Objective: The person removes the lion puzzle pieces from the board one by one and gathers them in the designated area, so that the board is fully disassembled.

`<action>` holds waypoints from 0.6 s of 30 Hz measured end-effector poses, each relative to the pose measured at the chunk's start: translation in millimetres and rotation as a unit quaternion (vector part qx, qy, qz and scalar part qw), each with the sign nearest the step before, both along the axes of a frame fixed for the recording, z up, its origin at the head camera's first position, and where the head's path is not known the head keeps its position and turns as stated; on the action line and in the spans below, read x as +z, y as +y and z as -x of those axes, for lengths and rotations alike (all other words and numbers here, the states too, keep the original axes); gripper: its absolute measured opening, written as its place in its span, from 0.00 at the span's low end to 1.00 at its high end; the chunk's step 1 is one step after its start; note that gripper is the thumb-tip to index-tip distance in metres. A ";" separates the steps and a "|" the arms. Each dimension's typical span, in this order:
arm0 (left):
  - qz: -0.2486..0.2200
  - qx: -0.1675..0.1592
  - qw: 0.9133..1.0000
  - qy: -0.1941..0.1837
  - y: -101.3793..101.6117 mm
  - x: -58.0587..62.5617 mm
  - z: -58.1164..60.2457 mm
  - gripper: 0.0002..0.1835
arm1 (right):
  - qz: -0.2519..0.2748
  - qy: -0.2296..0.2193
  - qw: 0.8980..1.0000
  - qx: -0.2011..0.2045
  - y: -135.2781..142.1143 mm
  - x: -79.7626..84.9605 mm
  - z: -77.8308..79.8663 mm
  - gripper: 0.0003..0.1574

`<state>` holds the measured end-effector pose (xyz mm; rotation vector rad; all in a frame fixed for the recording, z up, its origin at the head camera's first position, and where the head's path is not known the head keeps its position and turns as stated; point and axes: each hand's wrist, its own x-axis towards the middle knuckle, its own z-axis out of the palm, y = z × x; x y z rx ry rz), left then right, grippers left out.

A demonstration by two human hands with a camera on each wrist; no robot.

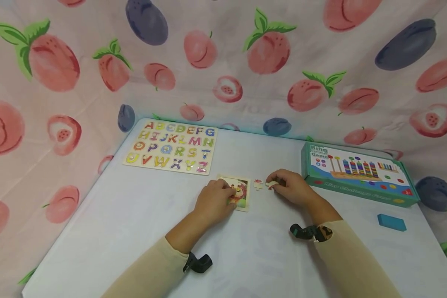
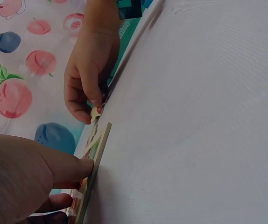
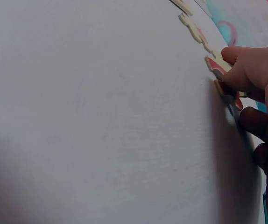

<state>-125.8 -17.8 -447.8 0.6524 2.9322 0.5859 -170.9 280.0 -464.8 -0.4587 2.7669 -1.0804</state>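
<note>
Head view: your left hand (image 1: 213, 202) held the picture puzzle (image 1: 242, 194) while your right hand (image 1: 292, 186) pinched a wooden piece (image 1: 271, 183)

Nearest to you, your beige sleeves (image 1: 152, 267) came in from the bottom edge, with a black gadget (image 1: 200, 264) at each wrist. Off to your right, well apart from both hands, a blue block (image 1: 392, 222) lay on the white table (image 1: 134, 231), probably put there to be out of your way.

Ahead of you, in the middle of the table, was the puzzle. Your left hand was drawn narrow over it, with the thumb (image 2: 73, 169) at the near part and the other fingers (image 2: 59, 203) bent in; that hold likely kept the board from sliding.

Just beside the puzzle, a loose piece (image 1: 258, 187) lay between it and your right hand, presumably placed there for a short reach. Your right hand was narrow too, gripping its piece near the table. Your fingers hid part of it, so I could not tell whether a second piece was under them.

Farther back, a green game box (image 1: 359, 171) lay to the right and an alphabet board (image 1: 173, 145) to the left, both seemingly set aside to give your hands room. Farthest off, a fruit-print cloth (image 1: 149, 49) hung behind the table.
</note>
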 end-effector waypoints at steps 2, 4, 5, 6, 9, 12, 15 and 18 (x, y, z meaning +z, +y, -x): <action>0.002 0.001 1.000 -0.001 0.3 0.6 -0.1 0.22 | -0.005 0.013 1.000 -0.003 -0.2 -1.2 -0.9 0.15; 0.004 0.003 1.000 -0.001 0.5 1.2 -0.1 0.22 | -0.007 0.020 1.000 -0.004 -0.6 -2.1 -1.7 0.15; 0.004 0.003 1.000 -0.002 0.5 1.3 -0.1 0.22 | -0.007 0.022 1.000 -0.006 -0.8 -2.5 -1.8 0.15; 0.004 0.004 1.000 -0.002 0.6 1.3 0.0 0.22 | -0.007 0.022 1.000 -0.007 -1.0 -2.9 -1.9 0.15; 0.002 0.005 1.000 -0.004 0.6 1.4 0.1 0.22 | -0.007 0.023 1.000 -0.007 -1.3 -3.9 -1.7 0.15; 0.001 0.004 1.000 -0.004 0.4 1.8 0.1 0.22 | -0.007 0.022 1.000 -0.006 -1.6 -4.2 -1.1 0.15; 0.000 0.002 1.000 -0.003 0.0 1.7 -0.1 0.22 | -0.008 0.017 1.000 -0.003 -1.5 -4.1 -0.8 0.16; 0.001 0.002 1.000 -0.003 -0.1 1.4 -0.1 0.22 | -0.011 0.009 1.000 -0.002 -1.1 -3.6 -1.1 0.17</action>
